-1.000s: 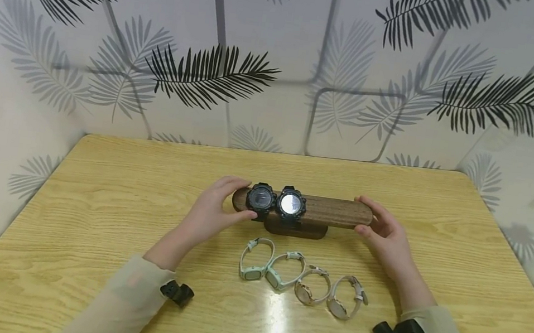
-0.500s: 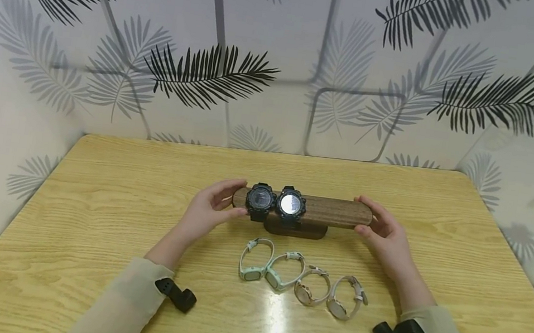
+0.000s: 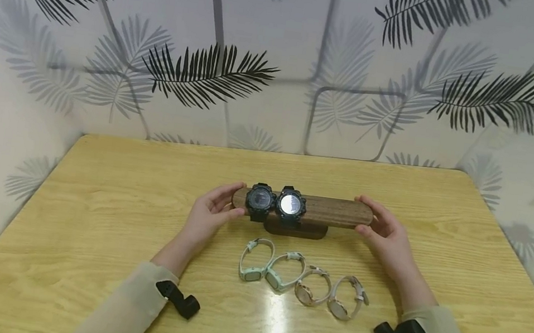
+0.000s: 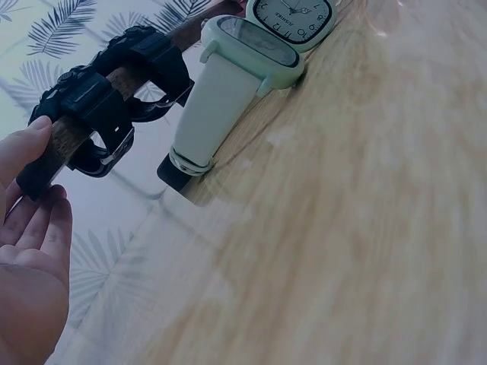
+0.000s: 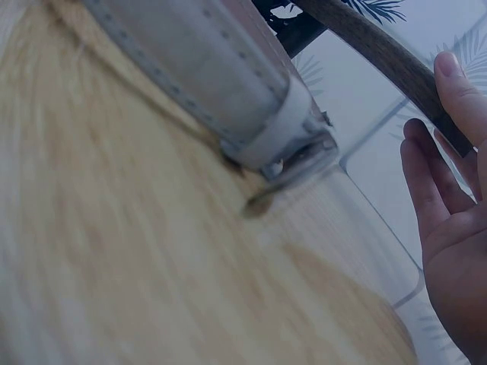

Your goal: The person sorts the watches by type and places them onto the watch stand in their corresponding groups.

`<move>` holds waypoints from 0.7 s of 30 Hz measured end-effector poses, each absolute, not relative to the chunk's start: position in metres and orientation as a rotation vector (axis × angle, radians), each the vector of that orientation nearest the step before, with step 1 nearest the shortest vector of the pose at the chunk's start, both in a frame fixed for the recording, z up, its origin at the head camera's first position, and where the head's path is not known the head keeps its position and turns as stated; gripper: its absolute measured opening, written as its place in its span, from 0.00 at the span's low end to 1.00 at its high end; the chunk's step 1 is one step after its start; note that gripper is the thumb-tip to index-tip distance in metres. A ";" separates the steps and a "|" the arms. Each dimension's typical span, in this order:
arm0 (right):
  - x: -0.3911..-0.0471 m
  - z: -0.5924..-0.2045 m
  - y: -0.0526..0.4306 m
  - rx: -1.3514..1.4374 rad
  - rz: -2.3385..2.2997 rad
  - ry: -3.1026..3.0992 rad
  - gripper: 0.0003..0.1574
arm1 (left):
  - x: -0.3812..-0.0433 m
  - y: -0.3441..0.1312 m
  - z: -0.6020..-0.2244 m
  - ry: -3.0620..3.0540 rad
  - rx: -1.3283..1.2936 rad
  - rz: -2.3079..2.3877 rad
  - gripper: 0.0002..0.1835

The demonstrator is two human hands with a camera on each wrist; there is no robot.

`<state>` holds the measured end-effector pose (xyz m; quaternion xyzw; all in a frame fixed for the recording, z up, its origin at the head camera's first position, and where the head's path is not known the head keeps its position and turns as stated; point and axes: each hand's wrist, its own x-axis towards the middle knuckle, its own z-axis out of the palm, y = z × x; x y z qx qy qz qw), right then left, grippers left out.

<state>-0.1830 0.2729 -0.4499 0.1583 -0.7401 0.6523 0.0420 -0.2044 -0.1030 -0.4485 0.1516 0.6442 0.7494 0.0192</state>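
A dark wooden watch stand (image 3: 334, 212) stands on the table with its bar lying crosswise. Two black digital watches (image 3: 260, 199) are strapped side by side on the bar's left half. My left hand (image 3: 199, 222) holds the left end of the bar between thumb and fingers, just beside the outer black watch. At the opposite end, my right hand (image 3: 390, 247) grips the bar the same way. In the left wrist view, the thumb (image 4: 27, 148) lies on the bar's upper side and the fingers are beneath. In front of the stand sit two mint-green watches (image 3: 251, 274) with their straps looped.
To the right of the mint pair, two pale-strapped watches (image 3: 303, 294) with gold-toned cases lie on the wooden table (image 3: 116, 197). A pale strap (image 5: 198, 68) looms large in the right wrist view. Behind the table rises a leaf-patterned wall (image 3: 273, 117).
My left hand has shifted slightly left, its thumb drawing back from the outer black watch to the bar's end. The stand, the watches and my right hand look unmoved.
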 end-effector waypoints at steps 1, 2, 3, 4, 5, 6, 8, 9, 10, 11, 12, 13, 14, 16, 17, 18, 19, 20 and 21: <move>-0.183 -0.450 0.273 0.487 1.994 -2.267 0.36 | -0.204 -0.103 -0.449 1.998 0.470 2.332 0.30; -0.184 -0.451 0.273 0.492 1.995 -2.266 0.36 | -0.203 -0.104 -0.449 1.997 0.472 2.336 0.29; -0.184 -0.452 0.273 0.495 1.993 -2.267 0.36 | -0.203 -0.104 -0.449 1.998 0.473 2.340 0.29; -0.185 -0.452 0.273 0.498 1.995 -2.264 0.36 | -0.202 -0.105 -0.449 1.999 0.475 2.343 0.29; -0.185 -0.452 0.272 0.503 2.003 -2.255 0.36 | -0.202 -0.105 -0.449 1.999 0.478 2.343 0.29; -0.185 -0.452 0.273 0.510 2.015 -2.243 0.36 | -0.202 -0.105 -0.448 2.003 0.480 2.341 0.29; -0.185 -0.452 0.273 0.517 2.020 -2.236 0.36 | -0.202 -0.105 -0.448 2.002 0.485 2.337 0.29; -0.184 -0.451 0.273 0.518 2.020 -2.238 0.36 | -0.202 -0.105 -0.448 2.003 0.485 2.335 0.29; -0.184 -0.450 0.273 0.519 2.014 -2.247 0.36 | -0.202 -0.105 -0.448 2.007 0.486 2.332 0.29; -0.183 -0.449 0.273 0.517 2.007 -2.259 0.37 | -0.202 -0.105 -0.448 2.009 0.485 2.330 0.29; -0.183 -0.447 0.273 0.510 1.989 -2.279 0.37 | -0.202 -0.105 -0.448 2.010 0.483 2.329 0.29; -0.182 -0.444 0.273 0.499 1.967 -2.305 0.38 | -0.202 -0.104 -0.449 2.011 0.482 2.329 0.29; -0.181 -0.441 0.273 0.498 1.934 -2.328 0.38 | -0.202 -0.104 -0.449 2.010 0.481 2.330 0.29; -0.180 -0.433 0.274 0.515 1.823 -2.366 0.40 | -0.202 -0.104 -0.449 2.011 0.480 2.334 0.29; -0.179 -0.428 0.274 0.526 1.753 -2.380 0.40 | -0.203 -0.104 -0.450 2.009 0.479 2.337 0.29; -0.178 -0.423 0.275 0.542 1.669 -2.391 0.40 | -0.203 -0.104 -0.450 2.006 0.480 2.340 0.29; -0.177 -0.418 0.275 0.562 1.578 -2.399 0.40 | -0.203 -0.104 -0.450 2.002 0.483 2.345 0.29; -0.176 -0.412 0.275 0.590 1.480 -2.405 0.39 | -0.203 -0.103 -0.450 1.998 0.486 2.350 0.29; -0.174 -0.407 0.275 0.616 1.387 -2.414 0.38 | -0.203 -0.103 -0.449 1.995 0.489 2.354 0.29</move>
